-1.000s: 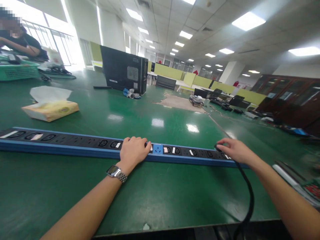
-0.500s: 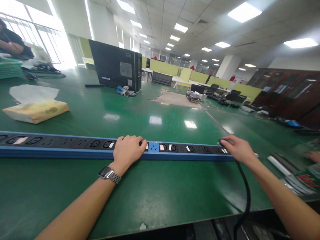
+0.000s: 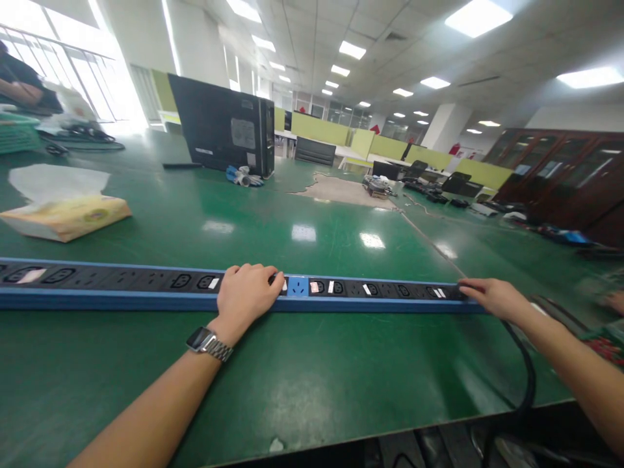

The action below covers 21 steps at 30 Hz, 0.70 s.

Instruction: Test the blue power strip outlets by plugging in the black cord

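Observation:
A long blue-edged power strip [image 3: 341,303] with black sockets and one blue socket lies across the green table. My left hand [image 3: 249,290], with a metal-banded watch on its wrist, is wrapped over the strip's middle, just left of the blue socket. At the strip's right end, my right hand [image 3: 492,298] is closed in a pinch low over the sockets. A black cable [image 3: 529,370] comes out from under that hand and curves down past the table's front edge. The cable's end is mostly hidden by my fingers, so I cannot tell whether it sits in a socket.
A tissue pack [image 3: 68,214] lies at the left. Further back are a black computer tower [image 3: 221,127] and blue-grey gloves [image 3: 244,176]. Someone in dark clothing [image 3: 22,81] is at the far left beside a green basket [image 3: 19,133]. Another person's blurred hand shows at the right edge.
My right hand has moved right along the power strip, and the black cable has shifted right with it. My left hand stays on the strip.

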### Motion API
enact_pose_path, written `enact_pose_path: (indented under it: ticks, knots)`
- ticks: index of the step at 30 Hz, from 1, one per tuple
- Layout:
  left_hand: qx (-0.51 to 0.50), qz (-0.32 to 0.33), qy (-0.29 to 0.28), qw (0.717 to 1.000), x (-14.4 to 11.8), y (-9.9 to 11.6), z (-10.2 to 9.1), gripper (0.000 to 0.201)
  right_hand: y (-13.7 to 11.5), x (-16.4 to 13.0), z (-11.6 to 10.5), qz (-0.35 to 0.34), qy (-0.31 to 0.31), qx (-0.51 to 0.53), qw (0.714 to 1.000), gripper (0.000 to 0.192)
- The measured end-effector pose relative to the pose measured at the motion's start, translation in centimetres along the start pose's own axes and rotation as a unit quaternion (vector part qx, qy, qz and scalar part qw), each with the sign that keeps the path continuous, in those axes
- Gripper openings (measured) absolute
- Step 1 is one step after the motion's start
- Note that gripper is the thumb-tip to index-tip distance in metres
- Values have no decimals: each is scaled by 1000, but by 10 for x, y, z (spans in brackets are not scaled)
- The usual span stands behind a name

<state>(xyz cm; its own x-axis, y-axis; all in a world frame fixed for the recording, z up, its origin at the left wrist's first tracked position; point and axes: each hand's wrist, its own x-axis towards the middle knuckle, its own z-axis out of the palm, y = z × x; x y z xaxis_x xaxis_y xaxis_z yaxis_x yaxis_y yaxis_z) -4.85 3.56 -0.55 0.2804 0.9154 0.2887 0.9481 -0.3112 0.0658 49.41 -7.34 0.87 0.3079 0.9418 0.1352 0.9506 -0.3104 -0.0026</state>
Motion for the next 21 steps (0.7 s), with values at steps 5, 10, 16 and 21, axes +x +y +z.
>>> enact_pose_path:
  ticks: [5,10,16,21]
  knots:
    - [0,-2,0,1000,0,1,-1,51,11,-14,0,46,87,12,995,50]
    - [0,-7,-2,1000,1,1,-1,50,31,-23,-15,150,70,58,984,47]
    - [11,-7,-13,1000,1,3,-4,49,22,-23,0,117,46,118,985,48]
    - [19,-15,-32,999,1,5,-7,49,24,-15,11,79,43,25,996,50]
